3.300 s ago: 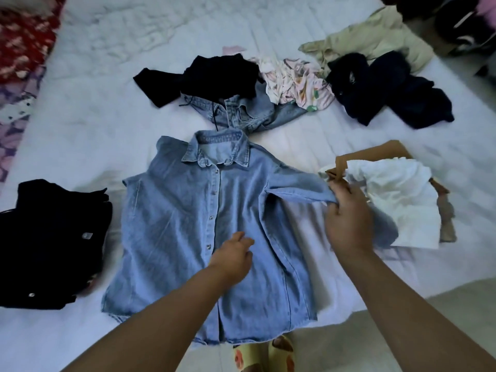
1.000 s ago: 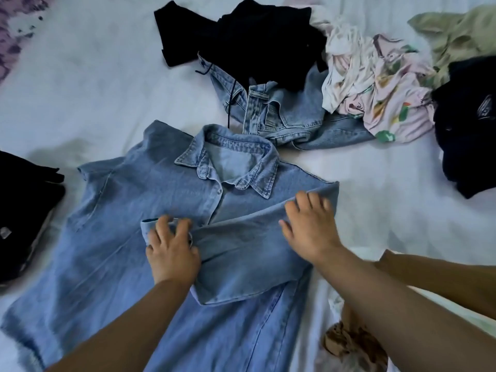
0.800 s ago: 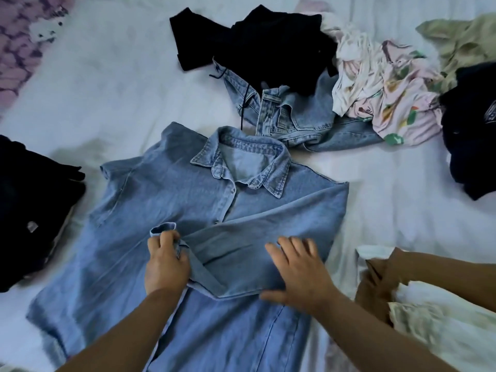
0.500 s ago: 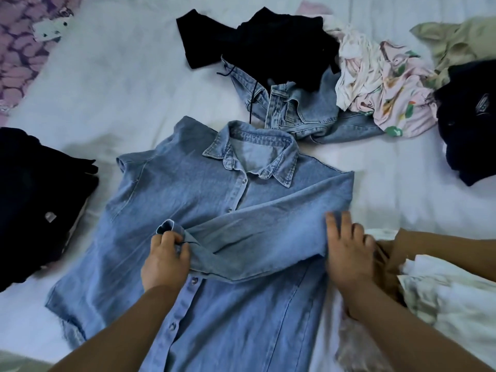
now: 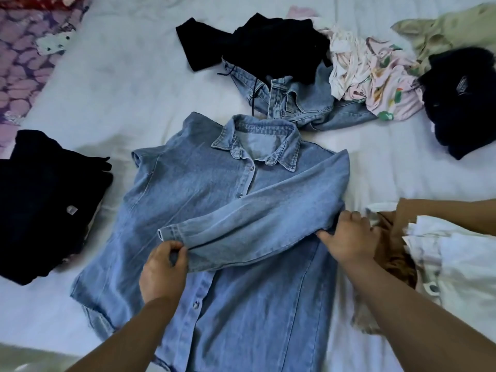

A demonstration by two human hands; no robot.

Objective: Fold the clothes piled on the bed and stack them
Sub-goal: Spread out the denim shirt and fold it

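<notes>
A light blue denim shirt lies front-up on the white bed, collar toward the far side. Its right sleeve is folded across the chest, cuff pointing left. My left hand pinches the sleeve's lower edge near the cuff. My right hand grips the shirt's right side edge just below the folded sleeve. A stack of dark folded clothes sits at the left. Unfolded clothes lie beyond the collar: a black garment, denim jeans, and a pale floral piece.
At the right lie a brown garment and white cloth, close to my right forearm. A dark navy item and an olive garment sit at the far right. A purple patterned cover shows at the far left.
The right sleeve was brought across the shirt's chest. My left hand slid to the sleeve's lower edge near the cuff, and my right hand moved from the sleeve to the shirt's right side edge.
</notes>
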